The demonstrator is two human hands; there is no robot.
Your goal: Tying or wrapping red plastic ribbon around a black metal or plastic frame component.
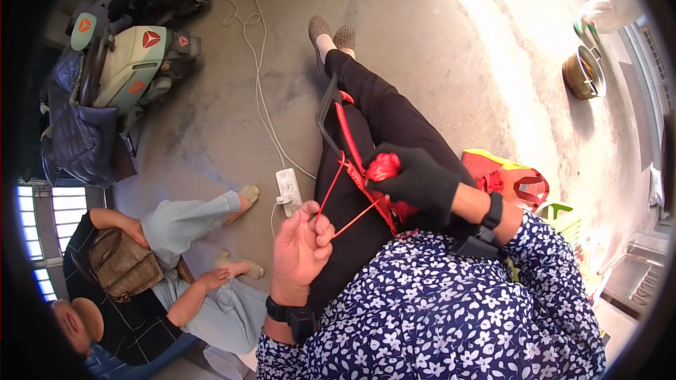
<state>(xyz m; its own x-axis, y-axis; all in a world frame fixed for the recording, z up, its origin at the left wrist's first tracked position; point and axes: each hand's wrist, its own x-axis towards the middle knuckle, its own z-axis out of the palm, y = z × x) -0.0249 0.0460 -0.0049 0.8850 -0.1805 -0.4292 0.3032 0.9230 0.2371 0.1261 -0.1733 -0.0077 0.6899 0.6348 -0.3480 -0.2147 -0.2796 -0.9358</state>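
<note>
A dark bent frame [325, 109] lies over my lap and thighs, with red cord [355, 176] wrapped in close turns along one side. My bare left hand [303, 248] is closed, its fingertips pinching a taut red strand that runs up to the frame and back toward the right. In its black glove, my right hand [422, 186] grips a red bundle of cord [384, 166] just above the wrapped side. The glove hides part of the frame and of the cord behind it.
A white power strip [287, 190] with its cable lies on the floor left of my legs. At lower left sits another person [127, 309] with a brown bag [127, 260]. A scooter [134, 63] stands upper left. Beside my right arm are a red-yellow bag [493, 165] and a green basket [563, 219].
</note>
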